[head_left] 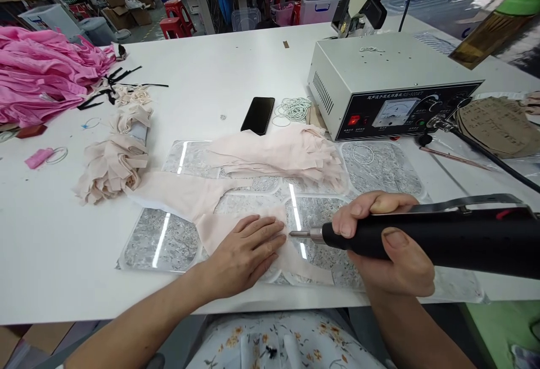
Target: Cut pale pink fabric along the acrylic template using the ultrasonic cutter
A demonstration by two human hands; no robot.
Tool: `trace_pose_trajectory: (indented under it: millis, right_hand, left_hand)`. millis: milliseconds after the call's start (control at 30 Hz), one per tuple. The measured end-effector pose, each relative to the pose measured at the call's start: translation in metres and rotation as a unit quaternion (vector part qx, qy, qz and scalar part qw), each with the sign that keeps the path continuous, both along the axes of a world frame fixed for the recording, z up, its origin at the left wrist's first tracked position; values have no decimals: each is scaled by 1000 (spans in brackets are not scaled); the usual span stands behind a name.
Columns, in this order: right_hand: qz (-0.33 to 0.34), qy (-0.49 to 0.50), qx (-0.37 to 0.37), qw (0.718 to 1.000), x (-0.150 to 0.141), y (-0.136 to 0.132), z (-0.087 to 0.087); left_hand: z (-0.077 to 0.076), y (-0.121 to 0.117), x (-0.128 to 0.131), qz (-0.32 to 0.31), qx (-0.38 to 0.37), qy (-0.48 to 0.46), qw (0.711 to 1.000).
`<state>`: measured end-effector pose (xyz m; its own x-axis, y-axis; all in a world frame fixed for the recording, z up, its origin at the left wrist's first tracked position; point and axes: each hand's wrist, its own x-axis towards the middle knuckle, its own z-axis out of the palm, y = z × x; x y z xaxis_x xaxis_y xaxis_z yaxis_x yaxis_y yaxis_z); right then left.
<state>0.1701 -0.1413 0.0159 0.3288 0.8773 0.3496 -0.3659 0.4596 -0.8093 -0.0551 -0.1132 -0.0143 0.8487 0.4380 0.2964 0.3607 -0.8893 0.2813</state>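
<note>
Pink cloth piece [215, 231] under a flat left hand [248, 251]

Pale, spread on marbled mat [169, 239], narrow strip [312, 272] trailing right. Fingers [261, 231] loosely together on top. Right hand [400, 270] clamped round black tool [468, 239], tip [299, 234] just beside the cloth, contact unclear from here.

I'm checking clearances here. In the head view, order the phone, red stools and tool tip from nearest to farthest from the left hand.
1. Tool tip: just right of the left hand
2. Phone: ahead, on the table
3. Red stools: beyond the table's far edge, leftward
</note>
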Motion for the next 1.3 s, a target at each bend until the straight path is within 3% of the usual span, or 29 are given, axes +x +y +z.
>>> trace_pose_trajectory:
  millis: [900,1100,1300]
  right_hand:
    - [16,-13,31,999,-5,3,0]
    - [12,5,-12,1000,8,-14,13]
    - [39,-10,-29,999,14,-32,13]
  left_hand:
    - [-3,8,-5,-18,5,8,1000]
    - [4,21,-17,-48,3,16,999]
    - [17,-6,-14,3,18,-29,999]
